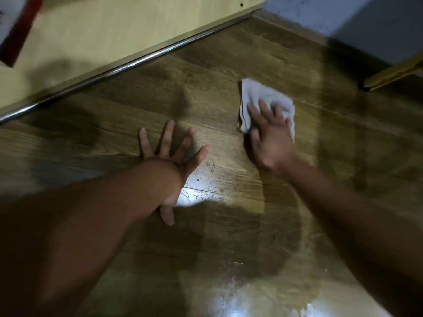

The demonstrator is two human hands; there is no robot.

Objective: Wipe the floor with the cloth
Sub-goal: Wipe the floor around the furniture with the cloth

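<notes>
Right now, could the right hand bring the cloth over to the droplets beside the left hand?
Probably yes: bare floor separates the cloth under the right hand from the droplets by the left hand.

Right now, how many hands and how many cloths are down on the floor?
Hands: 2, the left hand and the right hand
White cloth: 1
Total: 3

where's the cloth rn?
Head view, right of centre: the white cloth lies on the wooden floor under the right hand, whose fingers press on it. The left hand rests flat on the floor to its left.
</notes>
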